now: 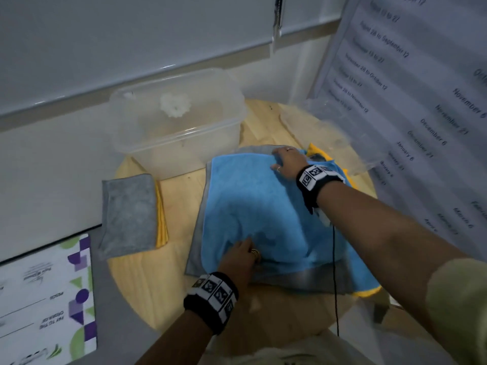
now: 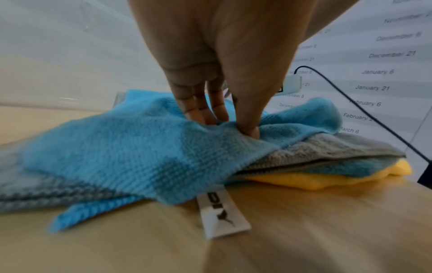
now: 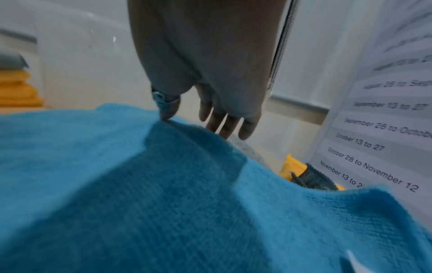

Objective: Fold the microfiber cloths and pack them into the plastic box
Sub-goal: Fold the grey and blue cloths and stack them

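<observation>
- The blue cloth (image 1: 253, 206) lies spread on top of a pile of grey and yellow cloths at the middle of the round wooden bench (image 1: 147, 280).
- The left hand (image 1: 241, 255), at the cloth's 6 o'clock edge, pinches a bunched fold of it between thumb and fingers.
- The right hand (image 1: 288, 160) rests at the cloth's 1 o'clock corner, fingers nearly straight, thumb touching the fabric.
- The clear plastic box (image 1: 176, 119) stands at 11 o'clock from the cloth.
- A folded grey cloth (image 1: 129, 214) over folded yellow ones lies at 9 o'clock.

Both wrists wear black bands (image 1: 210, 301) carrying white tiles printed with black square-code markers; a thin black cable (image 1: 334, 272) hangs from the right one. Rings sit on fingers of each hand, and the right sleeve (image 1: 458, 299) is pale yellow
</observation>
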The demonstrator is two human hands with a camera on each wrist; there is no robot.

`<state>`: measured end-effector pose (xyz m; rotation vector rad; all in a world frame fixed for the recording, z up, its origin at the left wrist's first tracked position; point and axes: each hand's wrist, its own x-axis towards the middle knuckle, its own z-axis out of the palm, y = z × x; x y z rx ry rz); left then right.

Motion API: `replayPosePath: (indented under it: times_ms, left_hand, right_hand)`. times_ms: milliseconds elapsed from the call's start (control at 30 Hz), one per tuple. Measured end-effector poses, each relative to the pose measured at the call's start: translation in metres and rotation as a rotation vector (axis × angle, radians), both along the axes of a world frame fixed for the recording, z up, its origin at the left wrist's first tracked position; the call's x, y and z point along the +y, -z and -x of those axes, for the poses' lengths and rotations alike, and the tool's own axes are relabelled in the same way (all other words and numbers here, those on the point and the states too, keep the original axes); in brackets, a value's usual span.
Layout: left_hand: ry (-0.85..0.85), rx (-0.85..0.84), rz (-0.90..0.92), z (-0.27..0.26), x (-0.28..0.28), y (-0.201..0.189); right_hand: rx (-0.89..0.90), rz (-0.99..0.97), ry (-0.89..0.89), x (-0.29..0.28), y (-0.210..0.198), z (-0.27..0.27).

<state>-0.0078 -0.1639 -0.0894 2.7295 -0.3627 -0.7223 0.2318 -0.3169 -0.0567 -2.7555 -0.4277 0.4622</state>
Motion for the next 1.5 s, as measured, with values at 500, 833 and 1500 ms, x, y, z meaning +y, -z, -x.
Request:
replayPosePath:
  times_ms: [500, 833, 1500]
  left_hand:
    - [-0.45, -0.141, -0.226, -0.024, 0.116, -0.037]
    - [-0.952, 0.273, 0.139, -0.018, 0.059, 0.011]
    - [-1.019, -0.488, 0.905, -0.137, 0.152, -0.157]
  right_hand:
    - [0.37, -0.424, 0.243, -0.054, -0.019, 0.005]
    - [0.431, -0.834, 0.522, -0.065, -0.011, 0.032]
    - [-0.167, -1.109, 0.577, -0.073, -0.108, 0.002]
